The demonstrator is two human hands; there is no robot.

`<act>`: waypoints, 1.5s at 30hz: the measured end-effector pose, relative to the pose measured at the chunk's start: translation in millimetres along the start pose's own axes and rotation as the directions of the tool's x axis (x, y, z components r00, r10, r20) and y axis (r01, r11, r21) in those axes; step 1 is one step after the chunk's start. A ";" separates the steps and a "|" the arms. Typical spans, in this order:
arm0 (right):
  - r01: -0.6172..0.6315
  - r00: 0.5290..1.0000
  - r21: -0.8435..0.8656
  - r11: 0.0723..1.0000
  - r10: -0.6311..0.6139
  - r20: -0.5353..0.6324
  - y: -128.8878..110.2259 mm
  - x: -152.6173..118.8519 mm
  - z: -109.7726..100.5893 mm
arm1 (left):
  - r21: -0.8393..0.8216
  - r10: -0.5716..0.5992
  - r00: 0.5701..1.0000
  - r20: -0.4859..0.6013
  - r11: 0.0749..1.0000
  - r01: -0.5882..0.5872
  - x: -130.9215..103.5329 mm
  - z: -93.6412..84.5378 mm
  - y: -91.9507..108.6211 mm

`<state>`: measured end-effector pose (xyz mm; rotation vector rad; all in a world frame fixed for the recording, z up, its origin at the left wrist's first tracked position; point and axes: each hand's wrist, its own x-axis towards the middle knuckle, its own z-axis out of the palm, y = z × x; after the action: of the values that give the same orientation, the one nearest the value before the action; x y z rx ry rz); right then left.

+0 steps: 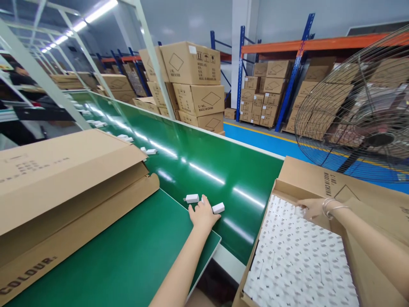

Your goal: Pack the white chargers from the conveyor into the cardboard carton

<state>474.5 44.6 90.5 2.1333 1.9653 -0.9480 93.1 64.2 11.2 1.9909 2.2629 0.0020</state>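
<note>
My left hand (203, 215) reaches over the near edge of the green conveyor belt (236, 166), its fingers apart. White plug-in chargers lie at its fingertips: one charger (192, 198) to the left with its metal prongs pointing left, another charger (218, 208) to the right by the thumb. A further white piece shows partly under the fingers. Inside an open cardboard box (277, 187) on the right, my right hand (311, 209), with bangles at the wrist, pinches a white charger (300, 210) at the far edge of tightly packed rows of white chargers (297, 256).
A large open carton (64, 170) rests on the green side table (128, 251) at left. More chargers (124, 138) lie farther up the belt. A wire-caged fan (361, 106) stands behind the right box. Stacked cartons (198, 81) and racks (294, 76) stand beyond.
</note>
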 end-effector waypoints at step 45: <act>-0.317 0.907 0.931 -0.179 -0.343 0.243 -177.2 -80.0 129.9 | -0.563 0.478 0.629 -0.613 0.294 -0.772 -138.6 -51.3 45.0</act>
<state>263.1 -55.3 85.1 1.6110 0.6234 -3.5053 149.7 -62.6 79.0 2.1842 0.9364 1.2926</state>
